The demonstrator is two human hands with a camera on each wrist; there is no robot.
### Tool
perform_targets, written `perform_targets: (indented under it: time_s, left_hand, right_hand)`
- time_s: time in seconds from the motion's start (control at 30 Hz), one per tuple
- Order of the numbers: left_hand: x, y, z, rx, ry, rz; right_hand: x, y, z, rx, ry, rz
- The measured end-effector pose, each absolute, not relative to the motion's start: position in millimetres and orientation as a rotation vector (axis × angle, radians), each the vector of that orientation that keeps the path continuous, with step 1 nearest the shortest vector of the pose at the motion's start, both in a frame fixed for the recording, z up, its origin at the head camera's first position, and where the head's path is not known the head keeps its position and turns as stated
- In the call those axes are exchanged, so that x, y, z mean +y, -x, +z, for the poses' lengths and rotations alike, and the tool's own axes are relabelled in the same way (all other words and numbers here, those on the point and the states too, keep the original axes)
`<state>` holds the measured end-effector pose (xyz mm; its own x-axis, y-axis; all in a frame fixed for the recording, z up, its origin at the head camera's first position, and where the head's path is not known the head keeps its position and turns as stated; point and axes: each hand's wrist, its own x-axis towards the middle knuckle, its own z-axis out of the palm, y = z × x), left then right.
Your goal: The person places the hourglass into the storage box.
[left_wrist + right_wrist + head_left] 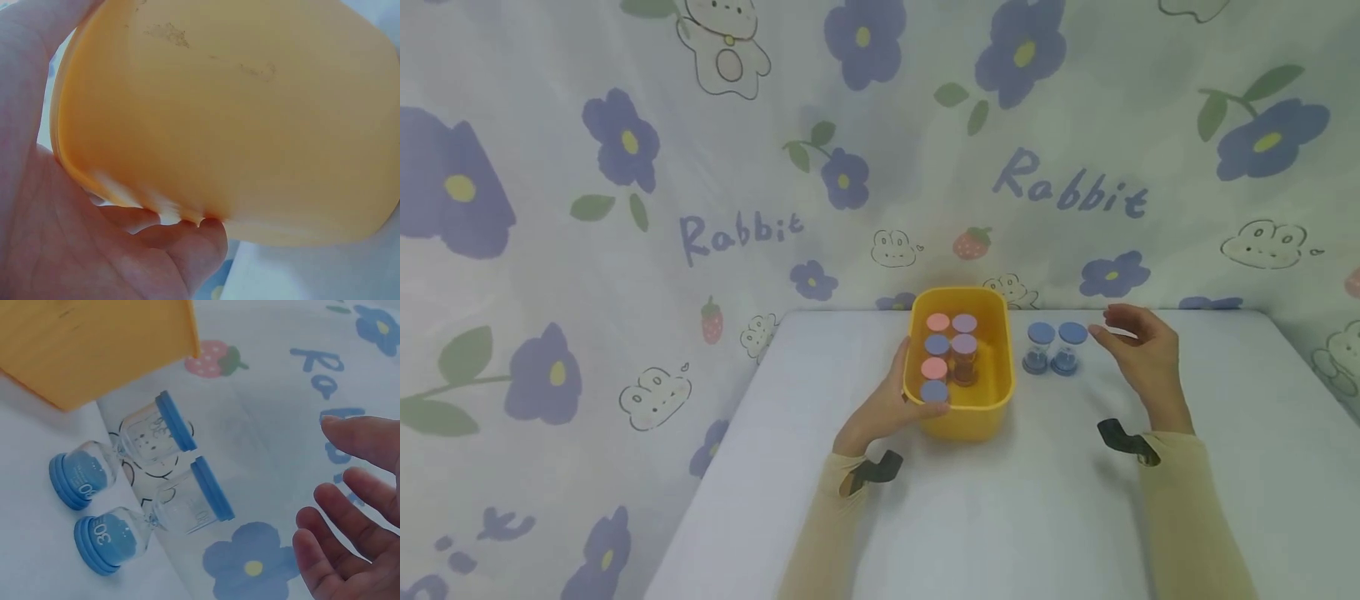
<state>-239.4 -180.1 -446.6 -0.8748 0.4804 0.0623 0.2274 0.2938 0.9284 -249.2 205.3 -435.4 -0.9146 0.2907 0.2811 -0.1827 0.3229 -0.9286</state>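
Observation:
My left hand [889, 408] grips the yellow plastic bin [967, 426] at its left side, with the thumb along the near rim and the fingers under the left wall. Within the bin stand several small sand timers with pink, purple and blue caps; a brown base [964, 374] shows below one purple cap. To the right of the bin, two blue-capped sand timers [112, 542] stand upright side by side, blue sand in their lower bulbs and "30" printed on the glass. My right hand [1144, 360] hovers just right of them, fingers loosely bent, holding nothing and apart from both.
A white table [1037, 517] carries everything. Behind it hangs a pale cloth [925, 150] with purple flowers, rabbits and "Rabbit" lettering, meeting the table's back edge close behind the bin. Dark straps [1126, 437] circle both wrists.

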Motion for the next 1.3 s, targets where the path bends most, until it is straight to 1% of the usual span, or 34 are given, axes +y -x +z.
perform_targets:
  time_s: [0.43, 0.9, 1.3]
  left_hand:
    - [-179.8, 236.3, -444.9, 2.333, -0.649, 1.614]
    - [-179.2, 232.6, -440.1, 2.347, -0.637, 1.606]
    - [-180.2, 234.1, -443.2, 2.361, -0.636, 1.593]
  right_hand:
    - [212.0, 254.6, -452.9, -2.481, 0.177, 1.555]
    - [211.3, 264.4, -470.0, -2.579, 0.094, 1.621]
    - [204.4, 263.7, -478.6, -2.616, 0.048, 1.63]
